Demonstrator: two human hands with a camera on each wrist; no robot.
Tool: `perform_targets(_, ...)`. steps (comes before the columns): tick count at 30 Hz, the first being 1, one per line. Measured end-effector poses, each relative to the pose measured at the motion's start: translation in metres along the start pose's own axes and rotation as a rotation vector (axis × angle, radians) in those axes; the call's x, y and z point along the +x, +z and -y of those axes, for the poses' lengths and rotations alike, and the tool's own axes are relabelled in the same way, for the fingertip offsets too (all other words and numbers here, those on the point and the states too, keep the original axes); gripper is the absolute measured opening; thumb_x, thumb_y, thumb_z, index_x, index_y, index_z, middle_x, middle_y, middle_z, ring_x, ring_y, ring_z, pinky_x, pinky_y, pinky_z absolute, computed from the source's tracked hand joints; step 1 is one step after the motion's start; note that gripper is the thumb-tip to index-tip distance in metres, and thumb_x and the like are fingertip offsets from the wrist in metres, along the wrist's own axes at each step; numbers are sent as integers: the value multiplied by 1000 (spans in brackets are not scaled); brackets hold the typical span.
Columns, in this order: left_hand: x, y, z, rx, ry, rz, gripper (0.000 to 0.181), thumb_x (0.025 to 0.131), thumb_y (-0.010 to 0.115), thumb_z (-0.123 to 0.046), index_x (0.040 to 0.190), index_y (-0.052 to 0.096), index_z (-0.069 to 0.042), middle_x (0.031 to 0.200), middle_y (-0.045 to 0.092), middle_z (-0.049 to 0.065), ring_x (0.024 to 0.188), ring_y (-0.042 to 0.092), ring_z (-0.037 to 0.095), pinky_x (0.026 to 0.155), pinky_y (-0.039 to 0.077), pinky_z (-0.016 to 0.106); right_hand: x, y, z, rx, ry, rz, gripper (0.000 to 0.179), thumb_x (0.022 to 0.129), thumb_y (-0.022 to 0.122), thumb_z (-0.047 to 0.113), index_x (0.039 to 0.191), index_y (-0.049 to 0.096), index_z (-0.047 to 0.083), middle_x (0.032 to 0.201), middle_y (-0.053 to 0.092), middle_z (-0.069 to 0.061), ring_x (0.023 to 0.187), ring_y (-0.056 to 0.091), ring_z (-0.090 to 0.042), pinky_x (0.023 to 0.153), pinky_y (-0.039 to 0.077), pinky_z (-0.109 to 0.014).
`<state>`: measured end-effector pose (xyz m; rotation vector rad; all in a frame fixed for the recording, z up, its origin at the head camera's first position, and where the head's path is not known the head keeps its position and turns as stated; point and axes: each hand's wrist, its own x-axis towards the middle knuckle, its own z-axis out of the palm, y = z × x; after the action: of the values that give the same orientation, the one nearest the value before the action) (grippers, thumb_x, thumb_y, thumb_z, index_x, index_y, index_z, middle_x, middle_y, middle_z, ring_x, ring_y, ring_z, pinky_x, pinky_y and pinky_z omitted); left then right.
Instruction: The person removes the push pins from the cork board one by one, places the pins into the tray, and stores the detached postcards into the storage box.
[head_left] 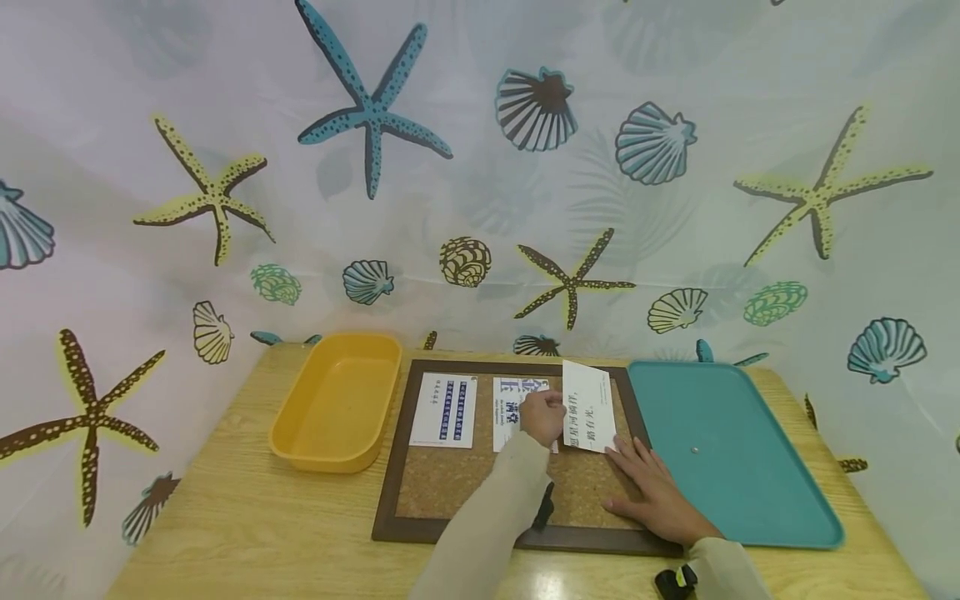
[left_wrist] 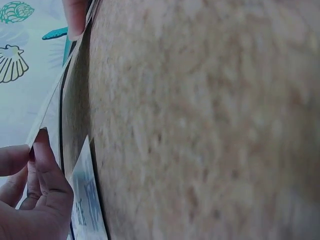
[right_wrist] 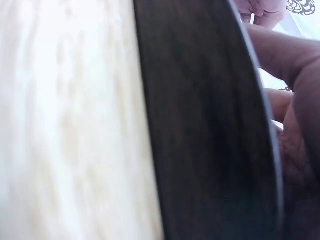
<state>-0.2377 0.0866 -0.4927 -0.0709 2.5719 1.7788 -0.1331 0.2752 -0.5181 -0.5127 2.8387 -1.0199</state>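
A dark-framed cork board (head_left: 442,492) lies on the table. Over its right part is a white card (head_left: 596,400) with printed Chinese characters, tilted up from the cork. My left hand (head_left: 543,417) pinches the card's left edge between thumb and fingers; the left wrist view shows this pinch from the side. With fingers extended, my right hand (head_left: 652,492) touches the card's lower right corner, its palm over the board's right frame. Left of the held card, a blue-lettered card (head_left: 504,417) lies partly hidden behind my left hand. A blue-and-white card (head_left: 442,410) lies further left.
A yellow tray (head_left: 288,437) stands left of the board. On the right is a teal tray (head_left: 750,467) with one small shiny object (head_left: 694,450) on it. The wooden table (head_left: 225,533) meets a patterned curtain (head_left: 450,208) behind and at both sides.
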Motion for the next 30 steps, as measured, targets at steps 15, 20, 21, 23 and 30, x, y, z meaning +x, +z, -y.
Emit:
perform_targets(15, 12, -46, 9, 12, 8, -58, 21, 91, 61, -4, 108, 73, -1, 93, 72, 11, 86, 67, 23, 73, 54, 33, 0, 0, -1, 25, -29, 6, 70, 88, 68, 36, 143, 43, 0, 155, 21, -25, 141, 4, -53, 108, 3, -67)
perform_targets(20, 17, -68, 12, -8, -13, -80, 20, 91, 62, -6, 107, 73, -1, 97, 72, 13, 91, 68, 26, 79, 55, 38, 1, 1, -2, 30, -37, 6, 70, 89, 68, 35, 143, 43, -1, 155, 21, -25, 141, 3, -53, 107, 3, -68)
perform_targets(21, 18, -71, 13, 1, -8, -97, 19, 90, 63, -6, 106, 74, -2, 96, 72, 14, 90, 68, 26, 79, 54, 38, 1, 1, -2, 29, -36, 9, 71, 89, 68, 36, 143, 42, -1, 156, 21, -25, 141, 3, -53, 107, 3, -68)
perform_targets(23, 22, -78, 15, -7, -7, -116, 19, 90, 63, -5, 105, 74, -1, 96, 72, 15, 89, 68, 27, 79, 54, 38, 1, 2, -3, 31, -32, 14, 71, 88, 68, 36, 143, 42, -1, 156, 20, -24, 141, 3, -52, 107, 2, -68)
perform_targets(30, 29, -107, 17, 16, -45, -128, 20, 92, 63, -8, 108, 74, -3, 100, 72, 15, 90, 67, 28, 79, 54, 41, 1, 0, -1, 34, -52, 9, 69, 89, 68, 34, 142, 43, -1, 154, 21, -27, 140, 4, -55, 107, 4, -68)
